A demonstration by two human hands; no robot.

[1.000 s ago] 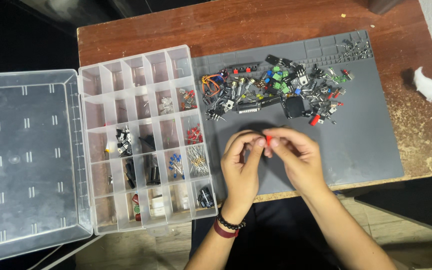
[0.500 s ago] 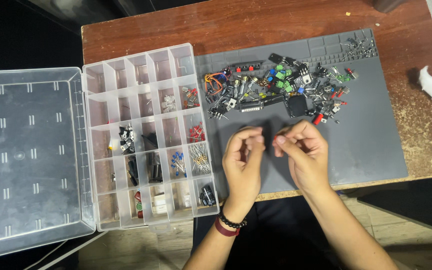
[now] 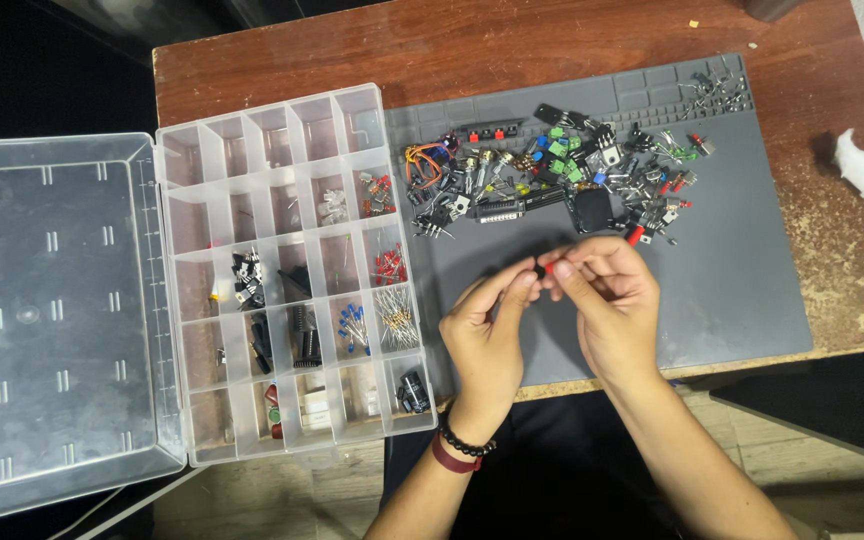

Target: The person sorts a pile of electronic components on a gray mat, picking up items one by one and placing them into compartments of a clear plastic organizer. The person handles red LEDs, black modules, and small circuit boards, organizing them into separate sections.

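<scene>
a small red part point(image 3: 550, 267) sat pinched between the fingertips of the left hand point(image 3: 489, 335) and right hand point(image 3: 607, 300), held together above the grey mat point(image 3: 742, 280). a pile of parts point(image 3: 562, 185) lay just beyond; the clear organizer box point(image 3: 282, 270) stood open to the left on the desk point(image 3: 552, 40).

A clear plastic compartment box point(image 3: 292, 270) lies open to the left of the hands, its lid point(image 3: 52, 320) folded out flat farther left. Several of its cells hold small electronic parts, among them red ones point(image 3: 387, 266) and blue ones point(image 3: 353, 328). Just above the hands, a heap of mixed components point(image 3: 552, 180) is spread across a grey work mat point(image 3: 732, 290). Well to the right, a white wad point(image 3: 862, 165) rests on the worn wooden table point(image 3: 512, 45).
</scene>
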